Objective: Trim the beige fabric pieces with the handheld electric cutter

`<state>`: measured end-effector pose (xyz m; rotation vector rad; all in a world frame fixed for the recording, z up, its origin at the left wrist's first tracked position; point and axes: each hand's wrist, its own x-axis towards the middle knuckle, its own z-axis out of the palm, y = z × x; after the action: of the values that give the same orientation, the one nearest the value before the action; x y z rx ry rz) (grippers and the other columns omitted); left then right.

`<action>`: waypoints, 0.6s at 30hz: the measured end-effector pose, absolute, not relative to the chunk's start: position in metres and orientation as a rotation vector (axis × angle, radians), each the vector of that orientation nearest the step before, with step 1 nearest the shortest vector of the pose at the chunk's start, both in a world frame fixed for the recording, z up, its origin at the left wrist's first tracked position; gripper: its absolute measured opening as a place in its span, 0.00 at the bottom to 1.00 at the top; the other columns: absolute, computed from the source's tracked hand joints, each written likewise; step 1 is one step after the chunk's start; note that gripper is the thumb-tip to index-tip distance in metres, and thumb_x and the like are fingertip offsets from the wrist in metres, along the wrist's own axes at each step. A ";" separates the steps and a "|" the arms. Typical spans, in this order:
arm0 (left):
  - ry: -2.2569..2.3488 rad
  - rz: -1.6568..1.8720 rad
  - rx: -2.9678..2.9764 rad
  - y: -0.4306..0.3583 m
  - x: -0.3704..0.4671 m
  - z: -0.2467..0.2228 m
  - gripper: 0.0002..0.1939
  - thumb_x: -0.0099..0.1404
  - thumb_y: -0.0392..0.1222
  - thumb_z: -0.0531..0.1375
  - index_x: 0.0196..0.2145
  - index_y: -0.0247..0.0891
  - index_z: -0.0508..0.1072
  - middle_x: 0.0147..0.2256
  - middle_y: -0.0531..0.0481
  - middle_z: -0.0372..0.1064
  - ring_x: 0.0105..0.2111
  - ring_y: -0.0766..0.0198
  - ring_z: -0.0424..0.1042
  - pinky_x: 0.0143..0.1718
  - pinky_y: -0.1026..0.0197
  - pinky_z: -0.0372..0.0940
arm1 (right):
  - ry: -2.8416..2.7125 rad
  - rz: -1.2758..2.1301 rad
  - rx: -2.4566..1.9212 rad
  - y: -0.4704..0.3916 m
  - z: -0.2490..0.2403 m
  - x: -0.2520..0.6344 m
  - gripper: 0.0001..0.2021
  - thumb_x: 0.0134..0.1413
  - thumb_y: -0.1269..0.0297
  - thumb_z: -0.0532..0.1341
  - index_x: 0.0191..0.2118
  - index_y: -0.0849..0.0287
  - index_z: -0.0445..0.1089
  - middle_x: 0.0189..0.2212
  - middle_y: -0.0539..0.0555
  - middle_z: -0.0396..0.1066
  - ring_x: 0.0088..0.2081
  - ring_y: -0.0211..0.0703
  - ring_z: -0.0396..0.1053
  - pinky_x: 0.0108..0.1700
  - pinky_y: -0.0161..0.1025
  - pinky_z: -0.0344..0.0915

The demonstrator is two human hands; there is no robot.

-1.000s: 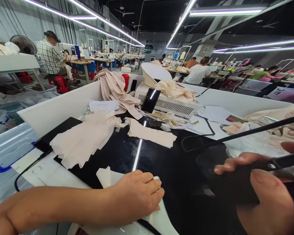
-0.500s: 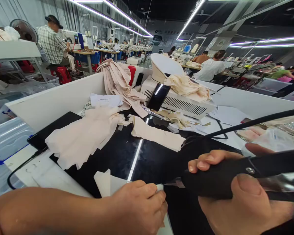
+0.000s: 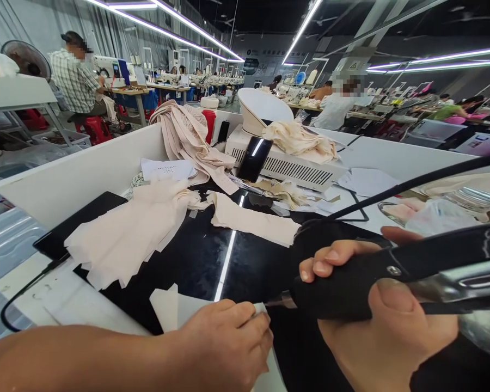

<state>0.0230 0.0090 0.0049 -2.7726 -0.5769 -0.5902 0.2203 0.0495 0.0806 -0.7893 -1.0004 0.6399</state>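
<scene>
My left hand [image 3: 224, 345] is closed, its fingers pinched on the edge of a thin pale piece [image 3: 183, 307], cloth or paper, on the black glossy table top [image 3: 196, 261]. Part of that piece is hidden under the hand. My right hand [image 3: 375, 305] wraps round a black handheld tool [image 3: 338, 291] with metal parts, its thumb along the near side. The tool's narrow metal tip [image 3: 281, 300] points left, close to my left fingertips and the piece's edge; whether they touch I cannot tell. The tool's exact kind is unclear.
A stack of cream pieces [image 3: 126, 228] lies left, a cream strip [image 3: 253, 218] beyond my hands. Behind stand a phone [image 3: 254, 159] and a vented white box [image 3: 286, 158]. A black cable [image 3: 412, 185] arcs above my right hand. White panels [image 3: 81, 174] border the table; people sit beyond.
The whole scene has shifted left in view as the camera turned slightly. Both hands keep their grips, with the tool tip still close to the pale piece.
</scene>
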 end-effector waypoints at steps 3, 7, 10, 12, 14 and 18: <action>-0.581 -0.630 -2.763 0.009 0.022 0.005 0.16 0.96 0.43 0.65 0.63 0.28 0.89 0.59 0.37 0.91 0.52 0.56 0.88 0.46 0.59 0.80 | -0.993 0.629 -0.776 0.052 0.083 0.217 0.28 0.59 0.45 0.88 0.57 0.43 0.81 0.33 0.43 0.77 0.28 0.48 0.76 0.27 0.43 0.74; -0.551 -0.589 -2.767 0.010 0.022 0.004 0.15 0.95 0.44 0.68 0.62 0.29 0.89 0.58 0.36 0.91 0.52 0.56 0.88 0.46 0.60 0.81 | -0.976 0.634 -0.715 0.059 0.084 0.213 0.28 0.53 0.46 0.91 0.54 0.44 0.83 0.31 0.42 0.79 0.27 0.46 0.77 0.25 0.41 0.74; -0.568 -0.675 -2.709 0.010 0.022 0.002 0.16 0.97 0.44 0.65 0.61 0.29 0.90 0.56 0.40 0.91 0.52 0.58 0.88 0.47 0.61 0.81 | -0.982 0.624 -0.655 0.064 0.083 0.213 0.27 0.51 0.46 0.91 0.52 0.46 0.85 0.30 0.43 0.79 0.24 0.47 0.76 0.22 0.40 0.73; -0.572 -0.713 -2.683 0.010 0.021 0.001 0.16 0.98 0.43 0.64 0.60 0.30 0.90 0.56 0.41 0.92 0.52 0.59 0.88 0.47 0.61 0.81 | -0.976 0.634 -0.632 0.065 0.082 0.214 0.26 0.51 0.47 0.91 0.51 0.46 0.87 0.29 0.44 0.78 0.24 0.47 0.76 0.21 0.41 0.73; -0.564 -0.707 -2.686 0.011 0.021 0.001 0.16 0.98 0.43 0.63 0.60 0.30 0.90 0.56 0.41 0.92 0.52 0.59 0.88 0.47 0.61 0.81 | -0.971 0.652 -0.628 0.064 0.083 0.215 0.25 0.52 0.47 0.91 0.51 0.46 0.88 0.29 0.44 0.78 0.24 0.48 0.76 0.21 0.42 0.74; -0.580 -0.786 -2.664 0.012 0.022 0.002 0.17 0.98 0.40 0.61 0.58 0.31 0.90 0.56 0.43 0.92 0.52 0.59 0.88 0.48 0.60 0.80 | -0.950 0.688 -0.621 0.061 0.085 0.219 0.25 0.50 0.48 0.93 0.51 0.44 0.89 0.30 0.45 0.80 0.25 0.48 0.76 0.22 0.43 0.77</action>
<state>0.0217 0.0118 0.0016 -2.6637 -0.5795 -0.7865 0.2188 0.0608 0.0853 -0.6212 -0.9499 0.6884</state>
